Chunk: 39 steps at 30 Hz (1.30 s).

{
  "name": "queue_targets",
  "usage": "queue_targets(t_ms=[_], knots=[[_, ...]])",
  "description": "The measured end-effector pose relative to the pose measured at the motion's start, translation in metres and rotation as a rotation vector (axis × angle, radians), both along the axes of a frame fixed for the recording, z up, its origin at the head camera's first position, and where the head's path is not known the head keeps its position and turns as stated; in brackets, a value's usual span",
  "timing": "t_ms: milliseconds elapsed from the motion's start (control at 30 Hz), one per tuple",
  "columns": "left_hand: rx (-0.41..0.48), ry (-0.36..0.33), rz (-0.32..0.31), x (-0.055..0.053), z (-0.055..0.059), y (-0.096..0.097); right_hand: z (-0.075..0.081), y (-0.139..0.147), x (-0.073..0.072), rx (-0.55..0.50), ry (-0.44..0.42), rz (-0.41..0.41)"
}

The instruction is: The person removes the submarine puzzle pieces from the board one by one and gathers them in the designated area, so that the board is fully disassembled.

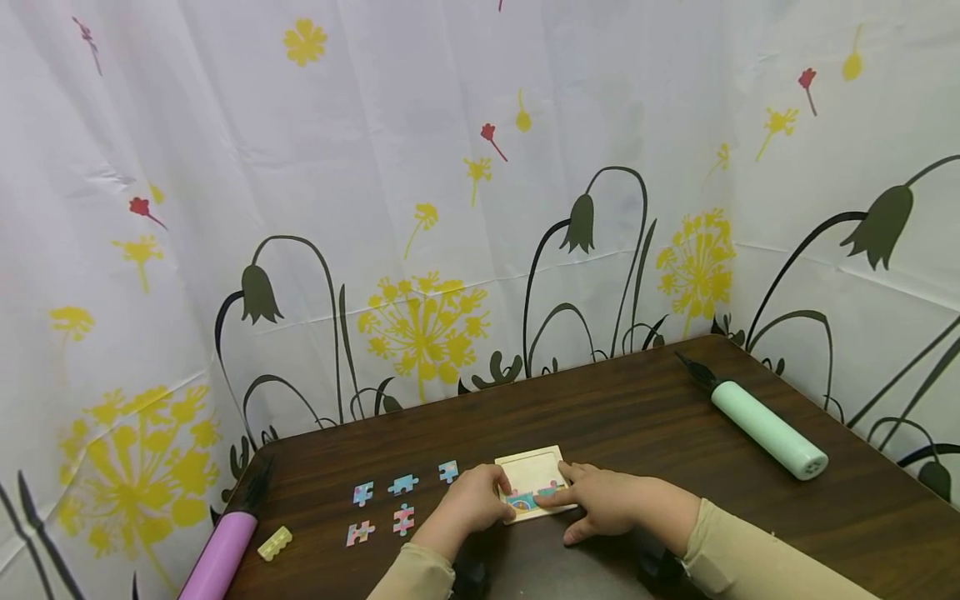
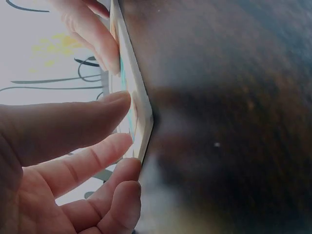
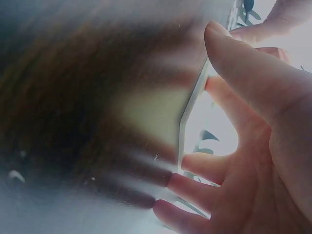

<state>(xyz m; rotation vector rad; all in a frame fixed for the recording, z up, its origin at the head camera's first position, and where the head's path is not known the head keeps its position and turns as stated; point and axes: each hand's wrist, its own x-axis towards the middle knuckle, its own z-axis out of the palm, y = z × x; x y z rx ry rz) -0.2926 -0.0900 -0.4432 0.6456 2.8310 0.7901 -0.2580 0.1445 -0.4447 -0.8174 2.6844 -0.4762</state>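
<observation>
A small wooden puzzle tray [image 1: 537, 468] lies on the table, with blue and pink jigsaw pieces [image 1: 521, 502] along its near side. My left hand [image 1: 476, 498] rests at the tray's left side. In the left wrist view, its thumb [image 2: 105, 114] touches the near-left part, and other fingertips meet the edge. From the right, my right hand [image 1: 606, 498] reaches over the tray, its index finger touching the fitted row. The right thumb [image 3: 239, 53] is by the near side; other fingers are spread along the right edge, partly hiding the pieces.
Several loose jigsaw pieces [image 1: 402, 484] lie on the dark wooden table [image 1: 600, 408] left of the tray. Further left are a yellow toy block [image 1: 274, 543] and a purple pump [image 1: 220, 557]. A mint-green pump [image 1: 768, 429] lies at right. A flowered curtain [image 1: 450, 208] hangs behind.
</observation>
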Motion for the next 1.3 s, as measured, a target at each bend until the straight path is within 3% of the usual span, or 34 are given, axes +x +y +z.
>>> queue_targets(t_ms=[200,433,733,1067,1300], knots=[[-0.003,0.015,0.018,-0.001,-0.003,0.001,-0.001,0.0,0.0,0.001,-0.004,-0.004],[0.066,0.049,0.023,-0.003,-0.005,0.002,-0.001,0.0,0.0,0.013,0.003,-0.003],[0.156,0.0,0.026,-0.005,0.002,-0.008,-0.001,0.0,0.0,0.013,0.009,-0.004],[0.221,0.007,0.084,0.001,0.03,-0.052,0.0,0.0,0.0,0.009,0.012,-0.003],[0.203,0.053,0.222,0.014,0.048,-0.097,-0.001,0.001,0.001,0.002,0.022,0.008]])
